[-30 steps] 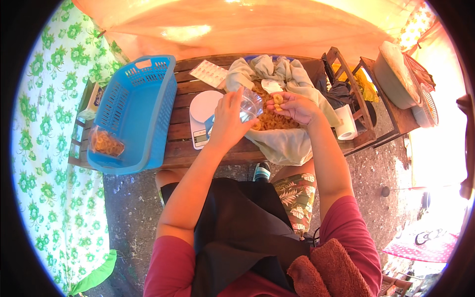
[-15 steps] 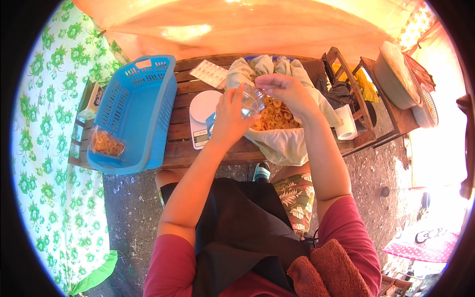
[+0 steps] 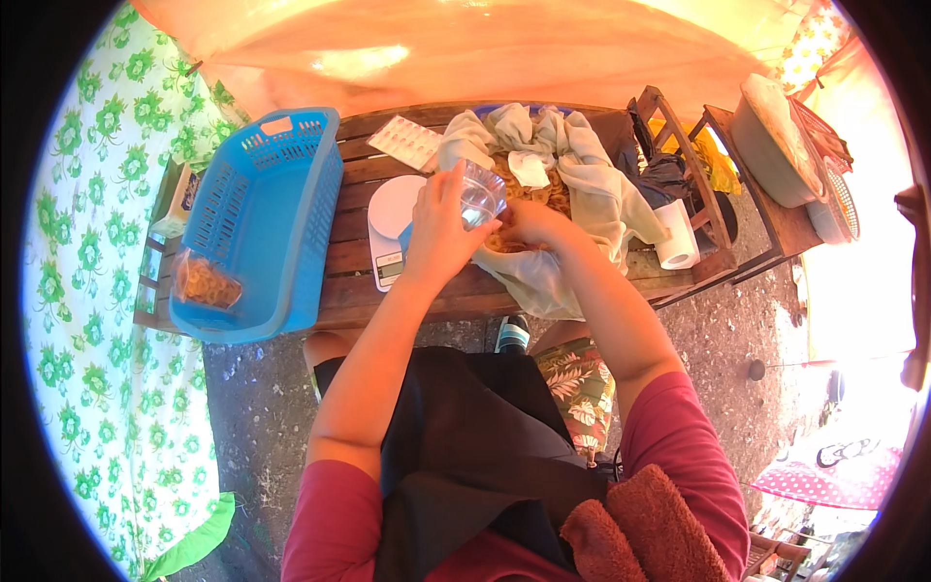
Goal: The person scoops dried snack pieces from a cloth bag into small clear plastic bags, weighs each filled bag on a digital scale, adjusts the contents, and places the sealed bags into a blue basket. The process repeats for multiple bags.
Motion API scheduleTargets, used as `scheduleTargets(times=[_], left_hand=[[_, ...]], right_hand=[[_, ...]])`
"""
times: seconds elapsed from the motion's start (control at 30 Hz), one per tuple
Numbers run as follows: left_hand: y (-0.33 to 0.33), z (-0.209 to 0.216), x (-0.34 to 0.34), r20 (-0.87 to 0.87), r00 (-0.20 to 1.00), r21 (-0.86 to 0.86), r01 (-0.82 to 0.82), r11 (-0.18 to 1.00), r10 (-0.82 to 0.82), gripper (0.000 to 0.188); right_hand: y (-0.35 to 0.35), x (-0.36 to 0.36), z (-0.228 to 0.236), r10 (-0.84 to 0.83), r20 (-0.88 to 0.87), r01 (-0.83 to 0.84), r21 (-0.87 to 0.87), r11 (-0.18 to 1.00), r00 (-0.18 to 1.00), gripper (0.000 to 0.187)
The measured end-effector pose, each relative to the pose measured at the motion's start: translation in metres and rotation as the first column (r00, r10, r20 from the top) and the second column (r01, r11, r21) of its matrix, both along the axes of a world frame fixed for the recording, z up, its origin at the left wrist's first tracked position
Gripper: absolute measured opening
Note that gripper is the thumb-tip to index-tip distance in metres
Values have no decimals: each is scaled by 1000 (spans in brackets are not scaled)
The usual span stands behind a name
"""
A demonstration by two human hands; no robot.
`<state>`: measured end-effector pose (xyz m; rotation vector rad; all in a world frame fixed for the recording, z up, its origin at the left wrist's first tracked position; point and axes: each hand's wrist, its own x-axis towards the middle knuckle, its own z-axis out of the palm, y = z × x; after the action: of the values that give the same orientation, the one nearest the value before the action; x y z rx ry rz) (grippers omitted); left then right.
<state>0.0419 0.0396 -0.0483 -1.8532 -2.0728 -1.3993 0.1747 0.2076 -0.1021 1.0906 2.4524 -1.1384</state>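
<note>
Left hand (image 3: 441, 225) curled around clear, shiny plastic container (image 3: 482, 198) at left edge of pale, bunched fabric cloth (image 3: 603, 189). Right hand (image 3: 533, 224) lowered from container to golden, ring-shaped snack pieces (image 3: 557, 197) inside cloth, work thus back among pieces; grip hidden, cannot tell.

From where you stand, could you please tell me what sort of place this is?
Probably a small makeshift food workspace: an orange sheet screens the far side, a white scale sits on a slatted table, and golden-brown snacks lie in pale cloth.
</note>
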Motion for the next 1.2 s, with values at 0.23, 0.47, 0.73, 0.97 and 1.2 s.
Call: scheduleTargets(times=[0.23,0.47,0.73,0.97,1.2], left_hand=[[-3,1,-4,9,1000,-15,5,1000,-5,88],[-7,1,0,8,1000,-40,-1,999,1,89],[-11,1,-7,25,1000,-21,-14,1000,15,88],[-13,-2,-3,38,999,-31,-5,1000,6,92],[-8,-3,-9,7,1000,1,-10,1000,10,89]], right_hand=[[15,48,42,-439,-262,180,-649,739,859,28],[-9,16,34,56,100,-46,-100,994,993,24],[9,25,21,-200,-126,133,-407,904,972,16],[1,16,25,-158,-1,151,-303,941,987,26],[-11,-4,12,-74,35,77,-76,994,997,41]])
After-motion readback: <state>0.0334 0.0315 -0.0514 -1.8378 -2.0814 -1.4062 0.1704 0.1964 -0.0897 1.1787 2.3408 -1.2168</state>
